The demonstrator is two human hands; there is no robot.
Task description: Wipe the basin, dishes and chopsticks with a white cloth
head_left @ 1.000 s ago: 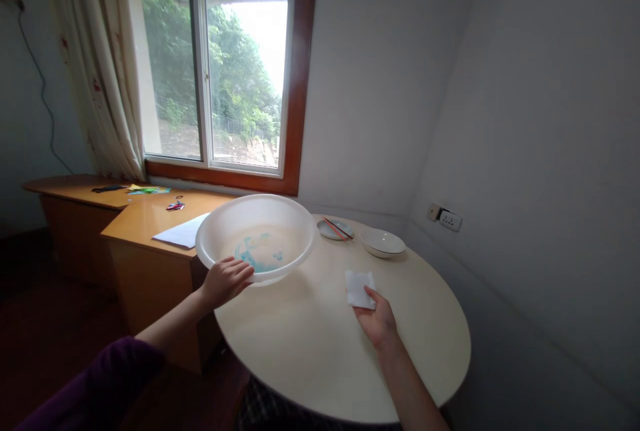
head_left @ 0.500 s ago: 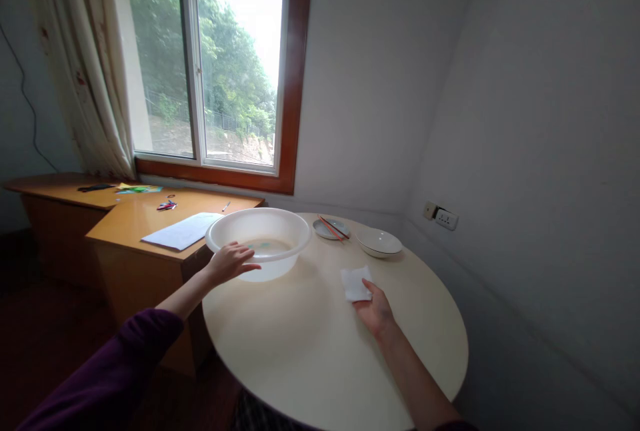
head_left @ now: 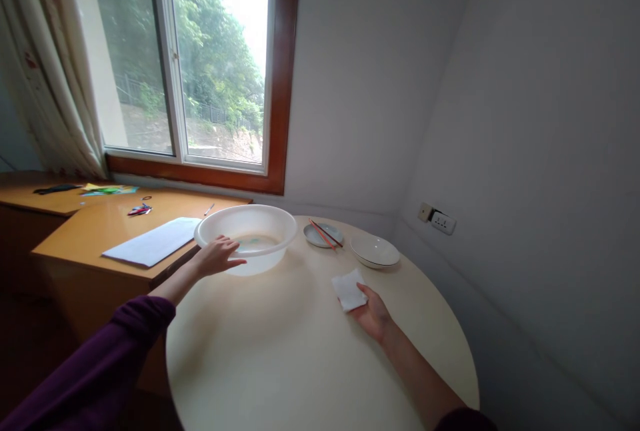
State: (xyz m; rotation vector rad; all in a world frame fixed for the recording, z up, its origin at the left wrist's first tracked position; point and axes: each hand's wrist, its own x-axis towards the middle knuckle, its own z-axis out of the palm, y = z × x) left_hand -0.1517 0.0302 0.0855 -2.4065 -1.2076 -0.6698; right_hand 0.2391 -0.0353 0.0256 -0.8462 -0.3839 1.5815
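Note:
At the near left rim of a large translucent white plastic basin (head_left: 260,263) is my left hand (head_left: 216,257). Its fingers curl over the rim, while the thumb stretches along the outside. Pale blue-green marks show at the basin's bottom. My right hand (head_left: 373,314) grips a white folded tissue (head_left: 349,290) between thumb and fingers, low over the round cream table (head_left: 300,358). Beyond the tissue stands a shallow white bowl (head_left: 375,252). Left of that bowl, a pair of reddish-brown chopsticks (head_left: 324,233) rests across a small grey-blue plate (head_left: 314,236).
A wooden desk (head_left: 90,221) adjoins the table at the left, bearing white paper (head_left: 153,242), a pen (head_left: 209,209) and small coloured items. Walls close in behind and to the right, where a power socket (head_left: 443,222) is mounted. A window (head_left: 215,64) is behind the desk.
My view has shifted, so the desk and window appear farther left and the table looks larger. Both hands keep their holds on the basin rim and the tissue.

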